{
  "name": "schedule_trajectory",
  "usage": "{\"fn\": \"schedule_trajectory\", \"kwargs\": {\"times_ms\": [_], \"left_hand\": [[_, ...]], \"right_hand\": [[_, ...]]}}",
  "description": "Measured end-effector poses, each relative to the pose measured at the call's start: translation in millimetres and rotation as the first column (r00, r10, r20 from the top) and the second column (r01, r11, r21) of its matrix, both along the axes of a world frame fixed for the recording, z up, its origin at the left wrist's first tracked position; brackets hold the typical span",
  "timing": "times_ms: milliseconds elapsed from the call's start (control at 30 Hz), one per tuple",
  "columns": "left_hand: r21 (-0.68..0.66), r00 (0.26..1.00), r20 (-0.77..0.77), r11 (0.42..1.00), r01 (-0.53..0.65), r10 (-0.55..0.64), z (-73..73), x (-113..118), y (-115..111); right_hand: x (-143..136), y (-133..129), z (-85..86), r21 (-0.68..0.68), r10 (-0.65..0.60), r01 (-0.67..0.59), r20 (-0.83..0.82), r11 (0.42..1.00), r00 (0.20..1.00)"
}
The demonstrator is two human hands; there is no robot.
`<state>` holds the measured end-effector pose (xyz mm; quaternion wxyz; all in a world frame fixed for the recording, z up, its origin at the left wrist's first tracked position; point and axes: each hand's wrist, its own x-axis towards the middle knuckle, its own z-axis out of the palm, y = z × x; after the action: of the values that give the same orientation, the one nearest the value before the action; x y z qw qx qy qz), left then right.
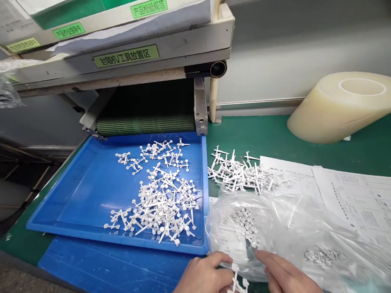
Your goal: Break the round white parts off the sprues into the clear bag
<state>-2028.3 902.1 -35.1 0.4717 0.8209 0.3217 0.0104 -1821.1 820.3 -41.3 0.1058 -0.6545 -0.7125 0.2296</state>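
My left hand (206, 279) is closed on a white plastic sprue (238, 288) with small parts on its branches, at the bottom of the view. Beside it, my right hand (295, 283) has its fingers stretched out at the near edge of a clear plastic bag (271, 214); its thumb is hidden. Inside that bag lies a heap of small white parts (245, 223). A blue tray (78, 192) to the left carries a pile of similar white sprues (164, 207). Bare sprue sticks (239, 172) are heaped on the green table behind the bag.
A second clear bag (368, 261) with small parts (323, 257) sits at the right. Printed sheets (355, 198) lie behind the bags. A large roll of clear film (335, 109) stands at the back right. The conveyor end (146, 124) overhangs the tray's far edge, beneath a labelled shelf (128, 54).
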Motion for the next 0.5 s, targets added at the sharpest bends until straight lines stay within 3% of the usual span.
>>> {"fn": "schedule_trajectory", "kwargs": {"times_ms": [267,400,500], "left_hand": [[0.144,0.998,-0.015,0.987,0.067,-0.065,3.1,4,3],[0.177,0.996,0.011,0.981,0.085,-0.088,-2.2,6,2],[0.213,0.992,-0.016,0.969,0.122,-0.121,-4.4,10,2]], "right_hand": [[-1,3,0.4,0.069,0.043,-0.052,0.118,0.996,0.992],[-17,30,-3.7,0.132,0.064,-0.097,0.230,0.987,0.971],[-21,59,-9.8,0.079,-0.021,-0.008,0.364,0.997,0.931]]}}
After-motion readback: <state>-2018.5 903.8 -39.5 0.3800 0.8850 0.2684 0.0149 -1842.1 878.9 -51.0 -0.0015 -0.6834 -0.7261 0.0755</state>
